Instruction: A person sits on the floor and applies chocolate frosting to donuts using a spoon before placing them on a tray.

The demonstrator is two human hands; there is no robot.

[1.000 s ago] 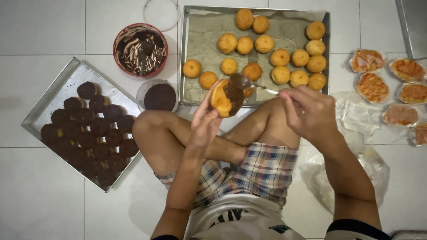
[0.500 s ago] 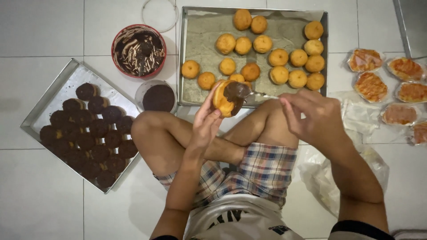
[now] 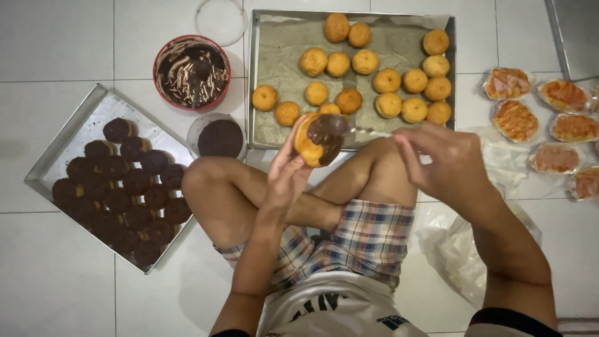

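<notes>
White tiled floor (image 3: 56, 37) | left hand (image 3: 288, 178) clamped on round golden chocolate-smeared doughnut (image 3: 317, 140) | right hand (image 3: 449, 163) pinched on thin metal spreader (image 3: 368, 132) touching doughnut | rectangular metal tray (image 3: 274, 62) behind

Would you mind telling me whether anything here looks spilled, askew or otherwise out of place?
Nothing looks spilled. The only messy spot is the red bowl, its inside streaked with chocolate. The tray of coated doughnuts sits at an angle to the floor tiles, while the tray of plain doughnuts lies square.

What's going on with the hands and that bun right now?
Left hand grips bun, half chocolate-coated. Right hand holds spreader on its top. Nothing between them; plain buns tray beyond.
</notes>
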